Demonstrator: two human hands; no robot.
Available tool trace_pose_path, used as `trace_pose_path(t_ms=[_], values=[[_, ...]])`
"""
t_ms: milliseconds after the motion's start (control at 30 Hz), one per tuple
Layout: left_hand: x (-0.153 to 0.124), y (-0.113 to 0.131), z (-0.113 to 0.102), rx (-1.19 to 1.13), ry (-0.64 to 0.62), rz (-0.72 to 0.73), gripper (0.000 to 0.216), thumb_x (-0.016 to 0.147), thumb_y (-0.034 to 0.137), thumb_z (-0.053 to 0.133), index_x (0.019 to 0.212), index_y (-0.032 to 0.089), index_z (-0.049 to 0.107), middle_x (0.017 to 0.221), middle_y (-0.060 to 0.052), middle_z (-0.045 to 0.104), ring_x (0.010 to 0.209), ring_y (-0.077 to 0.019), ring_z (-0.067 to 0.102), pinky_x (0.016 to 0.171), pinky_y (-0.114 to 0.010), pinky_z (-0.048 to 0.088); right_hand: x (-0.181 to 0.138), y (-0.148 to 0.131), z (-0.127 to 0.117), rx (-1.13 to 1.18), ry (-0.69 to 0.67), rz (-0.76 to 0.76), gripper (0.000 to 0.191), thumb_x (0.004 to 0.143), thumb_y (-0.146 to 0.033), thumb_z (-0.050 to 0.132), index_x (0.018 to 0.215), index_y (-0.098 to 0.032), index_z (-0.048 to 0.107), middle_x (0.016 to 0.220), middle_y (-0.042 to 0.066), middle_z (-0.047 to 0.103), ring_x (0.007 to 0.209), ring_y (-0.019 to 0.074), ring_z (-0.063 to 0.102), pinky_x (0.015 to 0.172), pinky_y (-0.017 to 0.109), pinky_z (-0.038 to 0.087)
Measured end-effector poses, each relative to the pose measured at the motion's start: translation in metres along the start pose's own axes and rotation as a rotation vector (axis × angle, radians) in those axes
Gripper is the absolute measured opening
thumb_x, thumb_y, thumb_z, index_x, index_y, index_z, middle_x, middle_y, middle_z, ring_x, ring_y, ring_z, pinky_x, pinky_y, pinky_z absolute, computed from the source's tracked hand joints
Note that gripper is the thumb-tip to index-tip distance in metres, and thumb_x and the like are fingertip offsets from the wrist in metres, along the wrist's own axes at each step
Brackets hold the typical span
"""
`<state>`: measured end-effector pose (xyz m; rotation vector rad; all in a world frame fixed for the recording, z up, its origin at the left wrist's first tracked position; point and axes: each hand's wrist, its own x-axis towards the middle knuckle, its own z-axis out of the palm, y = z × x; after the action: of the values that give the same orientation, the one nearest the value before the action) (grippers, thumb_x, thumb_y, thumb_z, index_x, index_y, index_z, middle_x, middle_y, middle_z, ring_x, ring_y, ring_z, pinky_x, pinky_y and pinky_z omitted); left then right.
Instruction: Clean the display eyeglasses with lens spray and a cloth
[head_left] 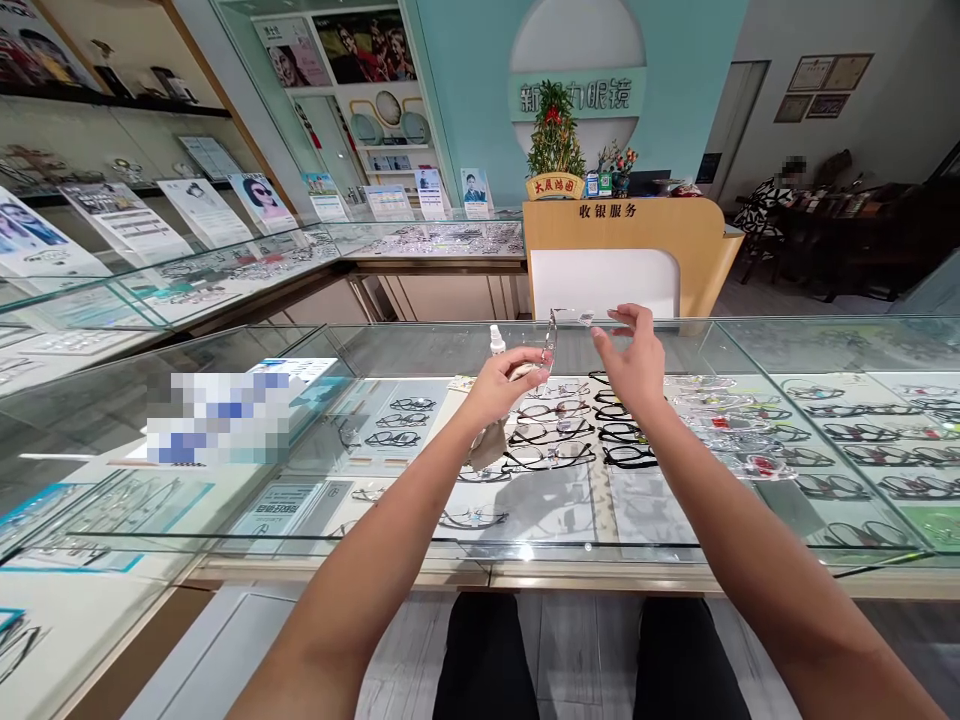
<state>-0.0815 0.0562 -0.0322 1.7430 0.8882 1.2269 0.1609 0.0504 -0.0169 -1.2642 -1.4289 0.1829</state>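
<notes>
Both my arms reach out over a glass display counter [675,548]. My left hand [501,383] is closed on a pair of clear-framed glasses [556,330] held upright above the glass. A pale cleaning cloth [487,445] hangs from the same hand. My right hand [634,358] is beside the glasses, fingers curled, fingertips at one thin temple arm near the top. A small white spray bottle [496,339] stands on the counter just behind my left hand.
Rows of spectacle frames [559,440] lie inside the case under the glass. More glass cases run along the left [225,270]. A wooden cashier desk [622,250] with a potted plant stands behind. A person sits at a table far right [772,195].
</notes>
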Motion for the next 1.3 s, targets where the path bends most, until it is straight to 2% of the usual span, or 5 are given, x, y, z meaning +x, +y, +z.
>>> trace_pose_path(t_ms=[167, 367, 833, 1133, 1300], values=[[-0.007, 0.002, 0.015, -0.013, 0.031, 0.006, 0.045, 0.084, 0.050, 0.092, 0.117, 0.019, 0.082, 0.130, -0.012, 0.082, 0.120, -0.0305, 0.076, 0.101, -0.041, 0.062, -0.013, 0.002, 0.020, 0.010, -0.013, -0.106, 0.082, 0.086, -0.073, 0.080, 0.142, -0.024, 0.047, 0.157, 0.023, 0.058, 0.139, 0.0394, 0.064, 0.113, 0.061, 0.056], [-0.010, -0.009, 0.024, -0.012, 0.028, 0.002, 0.045, 0.085, 0.048, 0.093, 0.120, 0.021, 0.083, 0.130, -0.010, 0.082, 0.117, -0.0285, 0.077, 0.101, -0.039, 0.061, -0.016, 0.004, 0.025, -0.042, -0.004, -0.170, 0.061, 0.090, -0.054, 0.080, 0.132, -0.023, 0.048, 0.151, 0.025, 0.057, 0.157, 0.0401, 0.050, 0.124, 0.063, 0.047], [-0.006, -0.001, 0.022, -0.110, 0.264, 0.035, 0.043, 0.084, 0.049, 0.091, 0.113, 0.020, 0.081, 0.129, -0.012, 0.082, 0.112, -0.0279, 0.078, 0.100, -0.042, 0.061, -0.016, 0.000, 0.019, -0.259, -0.200, -0.097, 0.050, 0.083, -0.010, 0.060, 0.133, -0.016, 0.054, 0.144, 0.021, 0.064, 0.131, 0.0395, 0.059, 0.116, 0.057, 0.049], [-0.005, 0.000, 0.019, -0.065, 0.298, 0.062, 0.042, 0.086, 0.049, 0.089, 0.115, 0.021, 0.077, 0.127, -0.012, 0.081, 0.119, -0.0291, 0.076, 0.102, -0.042, 0.060, -0.017, -0.002, 0.019, -0.305, -0.309, -0.039, 0.046, 0.089, -0.013, 0.062, 0.135, -0.019, 0.063, 0.142, 0.019, 0.067, 0.131, 0.0396, 0.059, 0.115, 0.060, 0.050], [-0.006, -0.001, 0.020, -0.081, 0.224, 0.047, 0.055, 0.083, 0.043, 0.093, 0.123, 0.026, 0.059, 0.136, -0.012, 0.076, 0.139, -0.0295, 0.067, 0.101, -0.040, 0.060, -0.017, -0.004, 0.020, 0.057, -0.362, -0.137, 0.032, 0.103, -0.044, 0.068, 0.126, -0.027, 0.082, 0.136, 0.011, 0.077, 0.135, 0.0347, 0.064, 0.121, 0.056, 0.049]])
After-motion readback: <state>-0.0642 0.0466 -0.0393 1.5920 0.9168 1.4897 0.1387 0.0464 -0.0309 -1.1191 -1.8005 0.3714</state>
